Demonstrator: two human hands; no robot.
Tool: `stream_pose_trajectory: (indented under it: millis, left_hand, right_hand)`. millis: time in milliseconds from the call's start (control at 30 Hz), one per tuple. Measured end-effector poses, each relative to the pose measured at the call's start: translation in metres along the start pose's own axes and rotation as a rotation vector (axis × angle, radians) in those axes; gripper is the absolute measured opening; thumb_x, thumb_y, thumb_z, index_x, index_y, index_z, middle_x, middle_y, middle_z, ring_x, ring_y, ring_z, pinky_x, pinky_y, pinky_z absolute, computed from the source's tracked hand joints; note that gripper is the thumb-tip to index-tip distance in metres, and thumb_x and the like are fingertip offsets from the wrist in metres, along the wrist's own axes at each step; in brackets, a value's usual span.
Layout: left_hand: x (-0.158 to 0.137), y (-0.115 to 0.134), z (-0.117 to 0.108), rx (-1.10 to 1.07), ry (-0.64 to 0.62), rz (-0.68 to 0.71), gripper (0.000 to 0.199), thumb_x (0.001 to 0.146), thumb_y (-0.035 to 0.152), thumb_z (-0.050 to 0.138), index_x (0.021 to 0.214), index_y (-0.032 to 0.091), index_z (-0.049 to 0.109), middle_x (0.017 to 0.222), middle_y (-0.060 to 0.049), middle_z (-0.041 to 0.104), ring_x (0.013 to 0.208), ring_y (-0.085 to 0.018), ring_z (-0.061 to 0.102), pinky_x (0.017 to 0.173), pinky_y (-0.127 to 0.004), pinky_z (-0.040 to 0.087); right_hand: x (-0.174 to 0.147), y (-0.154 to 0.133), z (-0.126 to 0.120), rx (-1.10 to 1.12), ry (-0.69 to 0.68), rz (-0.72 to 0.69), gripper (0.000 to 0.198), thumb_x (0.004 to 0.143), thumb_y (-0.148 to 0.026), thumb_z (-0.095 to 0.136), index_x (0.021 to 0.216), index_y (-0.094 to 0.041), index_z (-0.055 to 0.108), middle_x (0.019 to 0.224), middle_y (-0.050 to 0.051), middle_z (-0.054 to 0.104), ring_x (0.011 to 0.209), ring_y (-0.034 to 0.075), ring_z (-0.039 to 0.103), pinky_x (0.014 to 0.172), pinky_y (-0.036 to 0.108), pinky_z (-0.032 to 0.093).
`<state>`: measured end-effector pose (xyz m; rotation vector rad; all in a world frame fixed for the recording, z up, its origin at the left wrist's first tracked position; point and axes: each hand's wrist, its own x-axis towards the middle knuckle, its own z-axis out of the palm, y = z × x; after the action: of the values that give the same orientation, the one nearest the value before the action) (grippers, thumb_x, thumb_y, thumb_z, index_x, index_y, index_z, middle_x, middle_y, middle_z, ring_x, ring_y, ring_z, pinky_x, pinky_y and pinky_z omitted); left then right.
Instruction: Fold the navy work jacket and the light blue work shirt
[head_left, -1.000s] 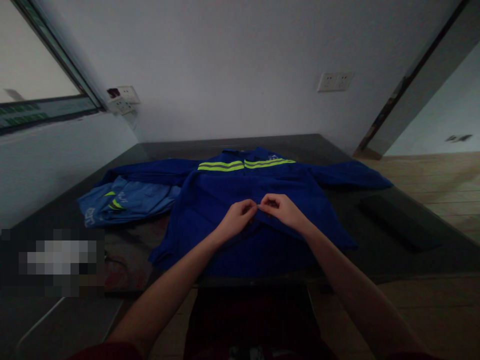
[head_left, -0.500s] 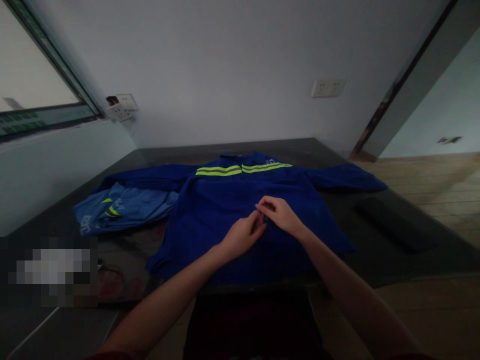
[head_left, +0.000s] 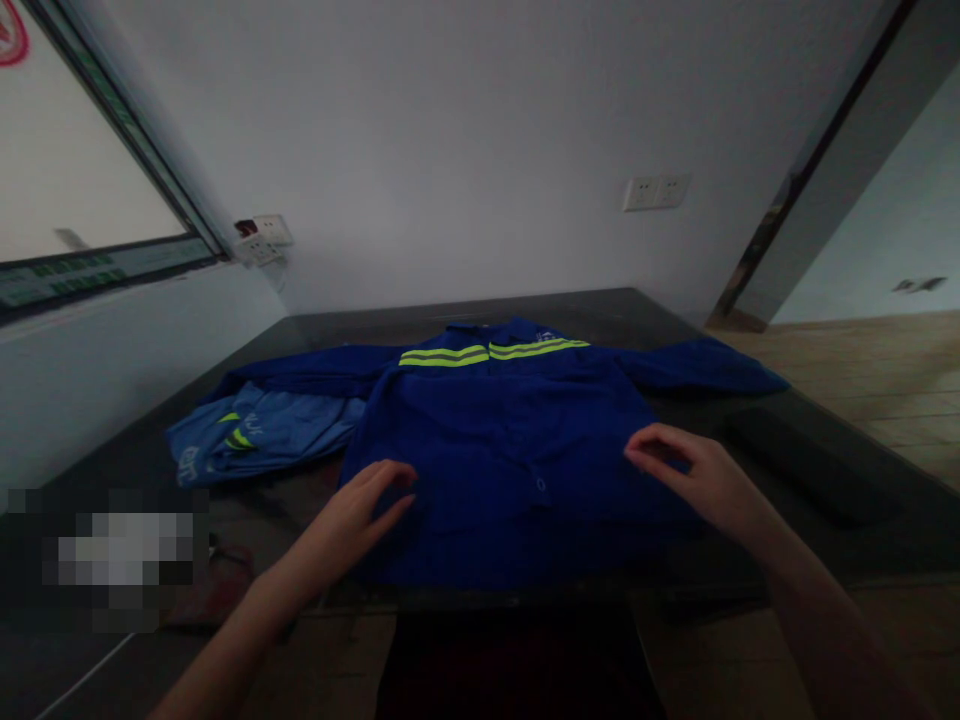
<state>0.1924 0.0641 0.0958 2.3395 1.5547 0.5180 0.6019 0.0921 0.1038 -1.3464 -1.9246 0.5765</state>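
Note:
A dark blue work jacket [head_left: 480, 440] lies spread front up on the dark table, with yellow-green reflective stripes across its chest and the collar at the far end. Near its left side is my left hand [head_left: 375, 505], fingers curved, thumb apart and nothing between them. My right hand [head_left: 686, 460] hovers by the jacket's right side. Its fingers are loosely bent, thumb tip close to the fingertips, and no cloth shows between them. A small pale ring-like detail [head_left: 541, 485] shows on the lower front, between the hands.
A folded lighter blue garment [head_left: 262, 430] with lettering lies beside the jacket's left sleeve. On the right a dark flat object [head_left: 810, 465] rests on the table [head_left: 570, 305]. A blurred-out patch [head_left: 124, 555] covers the left front. The wall with sockets [head_left: 656, 193] stands behind.
My hands were together over the jacket's front, fingers pinched at its middle. They have parted, the left hand moving left and the right hand right. The view has shifted slightly.

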Motion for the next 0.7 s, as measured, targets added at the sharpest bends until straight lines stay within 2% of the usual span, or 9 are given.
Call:
stream_pose_trajectory:
  millis: [133, 233, 300, 400, 500, 600, 700]
  left_hand:
    - [-0.049, -0.058, 0.000, 0.141, -0.006, -0.051, 0.041, 0.083, 0.033, 0.054, 0.122, 0.022, 0.053, 0.126, -0.009, 0.056, 0.117, -0.025, 0.052, 0.102, -0.042, 0.042]
    - [-0.071, -0.078, 0.007, 0.227, -0.014, -0.045, 0.049, 0.078, 0.020, 0.051, 0.126, 0.023, 0.052, 0.132, -0.008, 0.052, 0.123, -0.025, 0.048, 0.105, -0.041, 0.040]
    - [-0.074, -0.080, 0.011, 0.262, -0.002, -0.059, 0.051, 0.075, 0.014, 0.048, 0.125, 0.023, 0.053, 0.134, -0.007, 0.050, 0.124, -0.025, 0.046, 0.106, -0.041, 0.039]
    - [-0.068, -0.078, 0.014, 0.270, 0.034, -0.155, 0.048, 0.071, 0.011, 0.044, 0.117, 0.021, 0.056, 0.130, -0.009, 0.050, 0.121, -0.026, 0.049, 0.105, -0.042, 0.039]
    - [-0.058, -0.075, 0.013, 0.230, 0.060, -0.257, 0.043, 0.067, 0.009, 0.044, 0.107, 0.020, 0.056, 0.122, -0.008, 0.051, 0.113, -0.025, 0.053, 0.099, -0.040, 0.043]
    - [-0.051, -0.074, 0.012, 0.171, 0.069, -0.315, 0.038, 0.065, 0.008, 0.042, 0.100, 0.021, 0.052, 0.115, -0.007, 0.051, 0.105, -0.022, 0.055, 0.093, -0.036, 0.045]
    - [-0.047, -0.074, 0.012, 0.136, 0.090, -0.352, 0.033, 0.063, 0.008, 0.041, 0.092, 0.021, 0.048, 0.104, -0.006, 0.052, 0.097, -0.021, 0.056, 0.085, -0.034, 0.045]
  right_hand:
    - [-0.038, 0.060, -0.021, -0.074, -0.053, 0.109, 0.037, 0.074, -0.055, 0.064, 0.092, -0.022, 0.067, 0.096, 0.008, 0.068, 0.088, 0.025, 0.065, 0.081, 0.038, 0.053]
    - [-0.057, 0.090, -0.031, -0.143, -0.140, 0.140, 0.048, 0.067, -0.053, 0.070, 0.106, -0.024, 0.066, 0.111, 0.010, 0.065, 0.104, 0.030, 0.061, 0.092, 0.044, 0.050]
    - [-0.064, 0.102, -0.035, -0.198, -0.154, 0.125, 0.054, 0.064, -0.050, 0.071, 0.111, -0.025, 0.064, 0.119, 0.011, 0.061, 0.111, 0.032, 0.058, 0.098, 0.048, 0.046]
    - [-0.067, 0.113, -0.035, -0.225, -0.126, 0.093, 0.054, 0.064, -0.046, 0.069, 0.114, -0.026, 0.063, 0.123, 0.011, 0.058, 0.115, 0.033, 0.055, 0.099, 0.049, 0.046]
    - [-0.068, 0.123, -0.030, -0.194, -0.056, 0.134, 0.050, 0.067, -0.043, 0.064, 0.114, -0.025, 0.063, 0.116, 0.011, 0.061, 0.103, 0.030, 0.061, 0.086, 0.043, 0.054]
    - [-0.066, 0.127, -0.023, -0.180, 0.021, 0.202, 0.048, 0.068, -0.043, 0.061, 0.113, -0.026, 0.062, 0.105, 0.009, 0.065, 0.087, 0.027, 0.065, 0.075, 0.041, 0.056]
    - [-0.063, 0.121, -0.018, -0.133, 0.025, 0.220, 0.048, 0.068, -0.046, 0.061, 0.112, -0.027, 0.062, 0.108, 0.007, 0.067, 0.090, 0.028, 0.066, 0.077, 0.041, 0.056]
